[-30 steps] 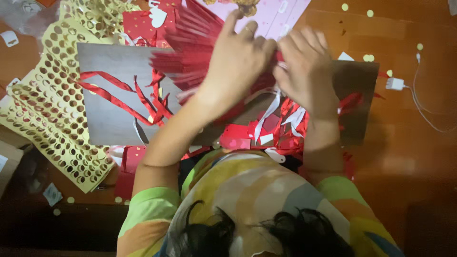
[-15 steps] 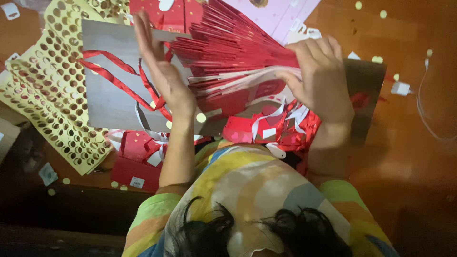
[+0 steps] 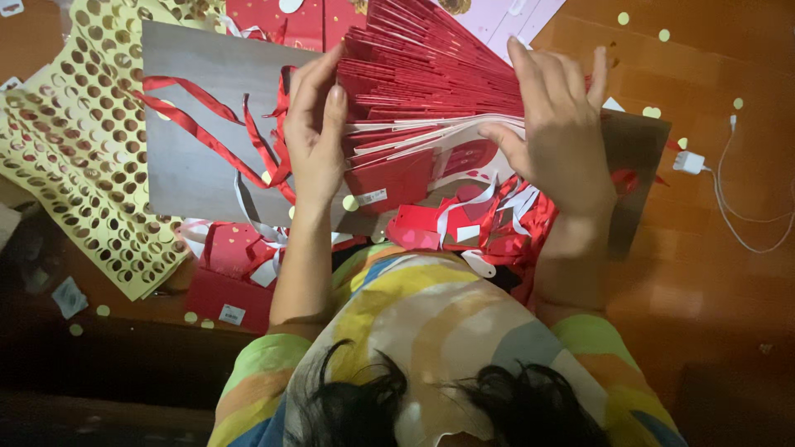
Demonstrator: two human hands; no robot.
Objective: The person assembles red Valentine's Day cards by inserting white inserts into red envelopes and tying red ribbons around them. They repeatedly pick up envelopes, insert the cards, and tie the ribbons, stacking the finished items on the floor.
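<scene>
At far left a yellow punched sheet (image 3: 74, 157), thin and perforated with round holes, lies on the brown wooden floor (image 3: 729, 273), its lower corner pointing toward the person. Beside it a flat grey board (image 3: 195, 108) carries loose glossy red ribbons (image 3: 199, 124) that cross its surface and trail off the near edge. Below the board, a red box (image 3: 222, 285) with white ribbon sits near the person's left forearm. The left hand (image 3: 315, 136) rests with straight fingers against the left edge of a fanned stack of red cards (image 3: 431, 74); it presses rather than clasps. The stack, stiff paper with white undersides, lies across the board at centre. The right hand (image 3: 559, 132) spreads over the stack's right part, thumb tucked under the lower cards, holding them loosely. More red ribbon pieces (image 3: 497, 219) crowd the near edge. Right of the board the floor is open apart from small round yellow dots (image 3: 652, 112) and a white charger with cable (image 3: 691, 161).
</scene>
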